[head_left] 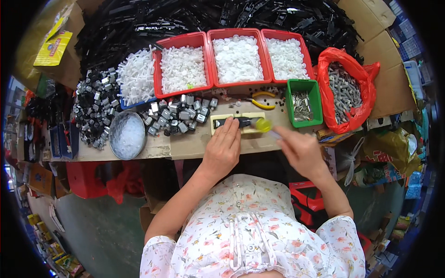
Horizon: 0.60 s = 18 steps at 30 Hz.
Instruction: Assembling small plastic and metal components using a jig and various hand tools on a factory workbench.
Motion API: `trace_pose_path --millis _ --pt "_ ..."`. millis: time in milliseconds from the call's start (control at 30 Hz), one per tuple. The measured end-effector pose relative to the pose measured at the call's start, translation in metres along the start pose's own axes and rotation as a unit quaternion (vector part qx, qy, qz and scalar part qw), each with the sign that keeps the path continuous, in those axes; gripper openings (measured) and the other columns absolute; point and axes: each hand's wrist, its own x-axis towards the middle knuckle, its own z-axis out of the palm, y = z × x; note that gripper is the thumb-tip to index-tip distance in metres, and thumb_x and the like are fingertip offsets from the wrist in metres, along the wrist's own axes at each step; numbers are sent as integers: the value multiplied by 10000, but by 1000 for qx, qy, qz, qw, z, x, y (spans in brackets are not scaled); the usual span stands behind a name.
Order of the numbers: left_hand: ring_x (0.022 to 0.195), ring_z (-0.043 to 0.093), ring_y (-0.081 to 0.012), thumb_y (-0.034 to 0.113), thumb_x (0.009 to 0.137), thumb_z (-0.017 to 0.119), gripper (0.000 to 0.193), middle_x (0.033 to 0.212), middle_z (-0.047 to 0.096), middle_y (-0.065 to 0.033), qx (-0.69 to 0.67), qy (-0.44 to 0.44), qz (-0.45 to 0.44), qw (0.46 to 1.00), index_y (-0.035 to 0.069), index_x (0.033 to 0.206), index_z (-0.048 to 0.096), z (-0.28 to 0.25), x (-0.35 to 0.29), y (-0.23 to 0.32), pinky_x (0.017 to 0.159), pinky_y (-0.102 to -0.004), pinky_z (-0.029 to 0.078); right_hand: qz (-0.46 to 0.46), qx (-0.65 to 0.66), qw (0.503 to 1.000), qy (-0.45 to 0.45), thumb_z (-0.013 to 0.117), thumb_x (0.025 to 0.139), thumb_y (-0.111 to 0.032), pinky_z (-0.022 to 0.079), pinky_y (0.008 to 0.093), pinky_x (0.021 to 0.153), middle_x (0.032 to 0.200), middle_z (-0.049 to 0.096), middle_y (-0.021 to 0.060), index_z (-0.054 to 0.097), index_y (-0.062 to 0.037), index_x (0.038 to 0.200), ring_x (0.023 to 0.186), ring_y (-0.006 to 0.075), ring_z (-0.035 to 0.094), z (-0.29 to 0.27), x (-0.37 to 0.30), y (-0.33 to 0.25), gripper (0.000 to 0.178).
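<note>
I've got the left hand (223, 147) flat at the workbench (194, 147) front edge, fingers extended & open, tips resting on the near side of a cream jig block (238, 123) w/ a black part (230, 122) seated in it. The part sits just beyond the fingertips (232, 124), touching or nearly so, can't tell which. Right hand (301, 149) is closed round a tool w/ a yellow-green handle (263, 124); handle end pokes out past thumb & forefinger toward the jig's right end, blurred. Yellow pliers (262, 103) lie just behind the jig. Along the back edge: three red trays (209, 55) of white parts, green bin (304, 103) of metal bits at right, red bag (345, 88) beyond it. Round tin (127, 134) front-left.
</note>
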Motion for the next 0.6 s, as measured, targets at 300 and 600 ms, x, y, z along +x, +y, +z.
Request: trace_pose_path --millis 300,600 --pt "1159 637 -350 -9 803 705 237 1174 665 -198 0 10 2 1000 -74 1029 678 3 4 0 946 -426 520 35 -11 997 74 664 934 -124 501 402 583 823 675 210 652 -20 1190 666 338 669 5 -11 41 277" --pt "1133 627 -352 13 834 687 315 1121 644 -178 -29 -30 -28 999 -24 1144 645 -8 34 -4 901 -444 508 104 -242 943 204 655 935 -126 507 442 708 914 667 208 646 10 1115 798 380 649 -67 0 189 226"
